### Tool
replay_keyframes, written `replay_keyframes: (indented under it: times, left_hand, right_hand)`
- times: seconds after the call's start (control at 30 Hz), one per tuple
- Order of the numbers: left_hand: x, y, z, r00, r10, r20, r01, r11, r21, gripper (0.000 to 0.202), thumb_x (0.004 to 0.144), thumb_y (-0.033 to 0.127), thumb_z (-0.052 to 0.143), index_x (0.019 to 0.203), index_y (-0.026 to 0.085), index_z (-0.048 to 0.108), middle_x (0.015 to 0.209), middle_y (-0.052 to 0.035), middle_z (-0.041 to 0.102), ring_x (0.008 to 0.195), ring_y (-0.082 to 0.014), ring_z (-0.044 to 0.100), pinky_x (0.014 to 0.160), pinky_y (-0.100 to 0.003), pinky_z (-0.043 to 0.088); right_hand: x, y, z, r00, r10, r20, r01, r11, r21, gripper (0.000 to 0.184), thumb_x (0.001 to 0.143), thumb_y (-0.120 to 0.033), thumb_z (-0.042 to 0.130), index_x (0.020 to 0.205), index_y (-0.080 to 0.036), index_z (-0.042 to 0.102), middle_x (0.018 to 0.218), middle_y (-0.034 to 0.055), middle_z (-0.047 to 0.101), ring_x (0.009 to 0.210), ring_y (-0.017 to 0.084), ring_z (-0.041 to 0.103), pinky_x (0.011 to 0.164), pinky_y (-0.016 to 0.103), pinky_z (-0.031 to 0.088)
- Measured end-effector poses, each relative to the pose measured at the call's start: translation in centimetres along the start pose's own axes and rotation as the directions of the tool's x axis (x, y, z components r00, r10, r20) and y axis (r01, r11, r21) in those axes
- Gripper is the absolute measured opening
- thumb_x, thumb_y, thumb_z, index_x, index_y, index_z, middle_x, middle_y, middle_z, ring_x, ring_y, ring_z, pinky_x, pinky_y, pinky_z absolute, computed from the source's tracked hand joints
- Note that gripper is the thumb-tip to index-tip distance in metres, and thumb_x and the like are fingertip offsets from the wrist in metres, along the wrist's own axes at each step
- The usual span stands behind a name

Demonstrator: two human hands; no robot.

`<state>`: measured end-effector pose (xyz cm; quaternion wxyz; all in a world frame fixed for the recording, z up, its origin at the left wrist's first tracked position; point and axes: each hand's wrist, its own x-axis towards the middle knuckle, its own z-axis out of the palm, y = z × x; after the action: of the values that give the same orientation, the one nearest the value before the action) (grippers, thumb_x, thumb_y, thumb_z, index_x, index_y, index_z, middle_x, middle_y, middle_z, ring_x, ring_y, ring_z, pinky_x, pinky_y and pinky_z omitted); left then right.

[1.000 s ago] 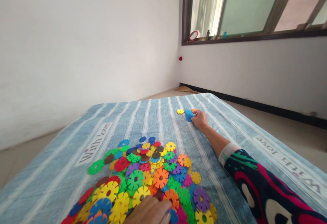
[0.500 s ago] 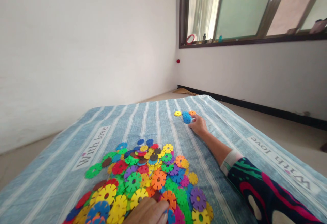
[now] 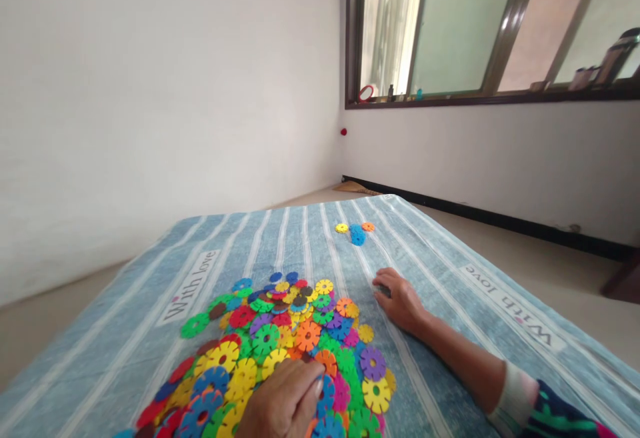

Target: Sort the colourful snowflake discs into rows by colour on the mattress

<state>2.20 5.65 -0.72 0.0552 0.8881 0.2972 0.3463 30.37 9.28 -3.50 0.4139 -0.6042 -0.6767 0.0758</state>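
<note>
A heap of flat, notched plastic discs (image 3: 265, 341) in many colours lies on the striped cloth near me. My left hand (image 3: 285, 401) rests on the heap, its fingers curled down and pressed together; whatever they may pinch is hidden beneath. Right of the heap, my right hand (image 3: 403, 301) is low over the cloth, thumb and index finger apart with nothing visible between them. Farther off sit blue discs (image 3: 357, 235), overlapping, with a yellow disc (image 3: 341, 228) on their left and an orange disc (image 3: 368, 227) on their right, apart from my hand.
The blue striped cloth (image 3: 240, 245) covers the table and bears "With love" lettering. White walls (image 3: 170, 91) stand behind it. A window with a dark frame (image 3: 450, 99) is at the upper right, with a red-rimmed mirror (image 3: 366, 93) and small bottles on its sill.
My right hand has drawn back from the blue discs toward me and the heap. My left hand stays at the heap. The view has shifted slightly.
</note>
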Motion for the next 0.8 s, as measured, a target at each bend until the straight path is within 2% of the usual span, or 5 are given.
replay_keyframes:
  times: [0.2,0.33,0.5,0.8]
  left_hand:
    - [0.4,0.3,-0.2,0.999,0.034,-0.018,-0.034,0.999,-0.001,0.017,0.086,0.020,0.045,0.086,0.020,0.062,0.068,-0.0003,0.063,0.062,-0.0109,0.061,0.059,-0.018,0.051]
    - [0.6,0.7,-0.4,1.000,0.009,-0.016,-0.009,1.000,-0.013,0.017,0.085,0.019,0.046,0.085,0.020,0.063,0.069,-0.0003,0.065,0.063,-0.0115,0.062,0.060,-0.020,0.052]
    - [0.7,1.0,-0.6,0.999,-0.027,0.029,0.027,0.999,-0.028,0.018,0.085,0.020,0.046,0.087,0.021,0.064,0.071,-0.0004,0.066,0.066,-0.0118,0.062,0.063,-0.020,0.052]
    - [0.6,1.0,-0.3,0.993,-0.069,0.095,0.071,0.997,-0.017,0.021,0.086,0.022,0.044,0.088,0.019,0.065,0.074,-0.0024,0.066,0.068,-0.0129,0.062,0.065,-0.023,0.051]
  right_hand:
    - [-5.8,-3.3,-1.5,0.990,-0.061,0.130,0.058,0.998,0.027,0.017,0.080,-0.011,0.046,0.082,-0.019,0.060,0.111,0.0089,0.055,0.101,0.019,0.056,0.087,0.029,0.045]
    - [-8.0,-5.4,-2.3,0.981,-0.059,0.184,0.053,0.998,0.035,0.019,0.083,-0.011,0.044,0.077,-0.019,0.060,0.110,0.0094,0.055,0.102,0.019,0.056,0.087,0.028,0.045]
    - [-8.7,-6.2,-2.9,0.979,-0.055,0.197,0.051,0.998,0.023,0.018,0.084,-0.011,0.045,0.077,-0.018,0.060,0.108,0.0092,0.055,0.096,0.018,0.057,0.085,0.028,0.046]
    - [-8.5,-5.5,-3.4,0.964,-0.117,0.238,0.115,0.993,0.023,0.016,0.084,-0.012,0.046,0.079,-0.017,0.060,0.105,0.0087,0.055,0.096,0.018,0.057,0.085,0.030,0.046]
